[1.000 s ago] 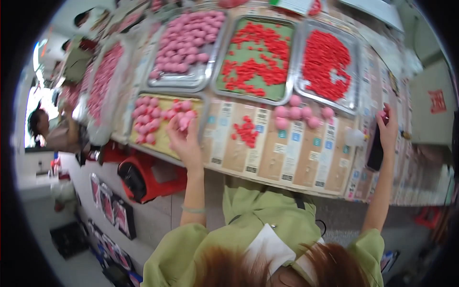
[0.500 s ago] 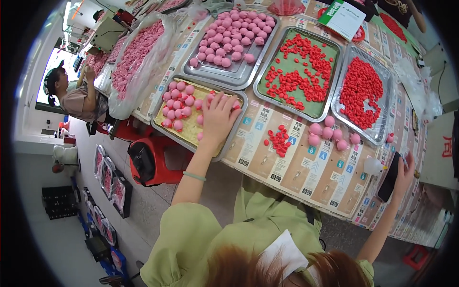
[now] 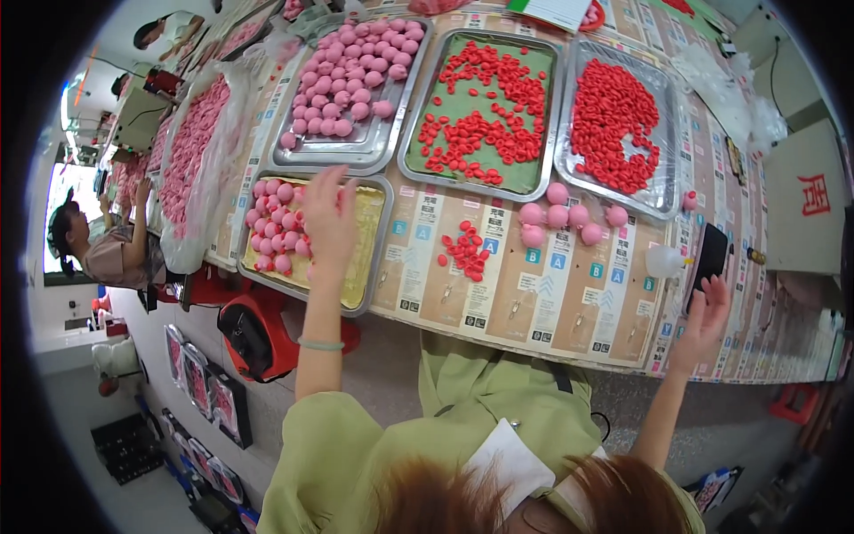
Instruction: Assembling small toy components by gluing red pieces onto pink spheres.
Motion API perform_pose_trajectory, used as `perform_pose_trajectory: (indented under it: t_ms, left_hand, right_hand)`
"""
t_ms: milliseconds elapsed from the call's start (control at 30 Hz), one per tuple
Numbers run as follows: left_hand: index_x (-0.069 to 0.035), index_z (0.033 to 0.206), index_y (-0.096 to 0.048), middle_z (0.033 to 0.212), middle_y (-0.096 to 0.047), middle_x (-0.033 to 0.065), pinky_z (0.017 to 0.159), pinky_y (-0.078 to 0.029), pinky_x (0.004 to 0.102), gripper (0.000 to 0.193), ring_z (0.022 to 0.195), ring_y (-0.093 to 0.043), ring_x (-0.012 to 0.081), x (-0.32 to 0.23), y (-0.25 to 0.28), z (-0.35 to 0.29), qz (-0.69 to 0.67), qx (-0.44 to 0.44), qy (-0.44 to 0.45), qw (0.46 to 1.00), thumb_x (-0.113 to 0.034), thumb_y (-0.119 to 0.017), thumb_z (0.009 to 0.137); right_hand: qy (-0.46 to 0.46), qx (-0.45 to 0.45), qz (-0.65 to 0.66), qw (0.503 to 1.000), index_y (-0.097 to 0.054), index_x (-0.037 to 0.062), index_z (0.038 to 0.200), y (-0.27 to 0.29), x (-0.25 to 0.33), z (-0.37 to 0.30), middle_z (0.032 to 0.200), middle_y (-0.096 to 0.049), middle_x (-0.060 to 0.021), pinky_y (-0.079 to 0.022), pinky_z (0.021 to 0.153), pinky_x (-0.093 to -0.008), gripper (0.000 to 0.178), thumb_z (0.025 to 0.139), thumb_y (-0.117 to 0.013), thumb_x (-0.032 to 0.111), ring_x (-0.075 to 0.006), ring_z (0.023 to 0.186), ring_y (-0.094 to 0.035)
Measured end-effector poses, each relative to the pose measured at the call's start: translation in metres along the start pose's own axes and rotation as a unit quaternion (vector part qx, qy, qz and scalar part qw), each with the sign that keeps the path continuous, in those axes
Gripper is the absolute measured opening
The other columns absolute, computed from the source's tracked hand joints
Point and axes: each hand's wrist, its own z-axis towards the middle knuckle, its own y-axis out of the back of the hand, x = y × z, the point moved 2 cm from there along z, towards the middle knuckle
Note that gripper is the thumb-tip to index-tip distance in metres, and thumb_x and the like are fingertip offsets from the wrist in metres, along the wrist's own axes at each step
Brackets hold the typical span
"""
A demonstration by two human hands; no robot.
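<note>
My left hand hovers with spread fingers over a metal tray lined with yellow paper, beside the pink balls gathered at its left end. It holds nothing. My right hand is at the table's right edge, its fingers around a black phone. On the cardboard-covered table between the hands lie a small pile of red pieces and several loose pink balls.
Three metal trays stand behind: pink balls, red pieces on green, red pieces. A small clear bottle lies by the phone. A bag of pink balls and a seated person are left. A red scale is below.
My left hand has shifted slightly rightward over the yellow-lined tray, off the pink balls. My right hand has risen with the phone onto the table's right edge.
</note>
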Motion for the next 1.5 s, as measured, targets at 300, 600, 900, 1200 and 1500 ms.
perform_pose_trajectory:
  t_ms: [300, 600, 900, 1200, 1500]
  left_hand:
    - [-0.001, 0.082, -0.058, 0.077, -0.06, 0.0101, 0.067, -0.044, 0.0373, 0.013, 0.075, -0.056, 0.0265, -0.11, -0.081, 0.026, 0.001, 0.158, -0.261, 0.952, -0.008, -0.054, 0.072]
    - [-0.002, 0.087, -0.057, 0.083, -0.059, 0.0073, 0.065, -0.045, 0.0271, 0.012, 0.072, -0.057, 0.0154, -0.132, -0.055, 0.007, -0.477, 0.23, 0.078, 0.845, -0.005, -0.051, 0.078]
    - [-0.001, 0.105, -0.05, 0.097, -0.056, 0.0082, 0.071, -0.046, 0.024, 0.024, 0.08, -0.056, 0.0135, -0.173, -0.023, -0.077, -0.738, 0.339, 0.338, 0.475, -0.004, -0.049, 0.082]
    - [-0.004, 0.107, -0.047, 0.096, -0.056, 0.0088, 0.071, -0.048, 0.0255, 0.022, 0.08, -0.057, 0.0127, -0.173, -0.025, -0.098, -0.779, 0.334, 0.415, 0.332, -0.01, -0.047, 0.085]
    - [-0.003, 0.107, -0.046, 0.096, -0.055, 0.0093, 0.073, -0.047, 0.0261, 0.023, 0.08, -0.056, 0.0121, -0.174, -0.026, -0.102, -0.789, 0.335, 0.411, 0.309, -0.012, -0.046, 0.086]
  right_hand:
    - [-0.027, 0.054, 0.037, 0.997, -0.027, 0.0008, 0.123, -0.058, -0.017, 0.002, 0.114, -0.042, -0.0102, -0.034, 0.089, -0.0278, 0.055, 0.076, -0.057, 0.004, -0.0164, 0.103, -0.043]
    - [-0.128, 0.062, 0.156, 0.978, -0.04, -0.0003, 0.114, -0.053, -0.006, -0.002, 0.106, -0.05, -0.0107, -0.04, 0.082, -0.0269, 0.043, 0.075, -0.057, 0.004, -0.0164, 0.093, -0.051]
    - [-0.232, 0.304, 0.205, 0.901, -0.041, -0.001, 0.114, -0.066, 0.08, -0.045, 0.097, -0.052, -0.0117, -0.047, 0.063, -0.0277, 0.048, 0.068, -0.058, 0.002, -0.0186, 0.082, -0.054]
    - [0.019, 0.194, 0.199, 0.96, -0.046, 0.0014, 0.094, -0.064, 0.099, -0.049, 0.09, -0.051, -0.0082, -0.042, 0.075, -0.0271, 0.041, 0.061, -0.071, 0.001, -0.0155, 0.082, -0.051]
    - [0.11, 0.187, 0.075, 0.973, -0.051, 0.0025, 0.092, -0.064, 0.102, -0.049, 0.084, -0.053, -0.0105, -0.043, 0.067, -0.0282, 0.045, 0.056, -0.077, 0.012, -0.0198, 0.075, -0.053]
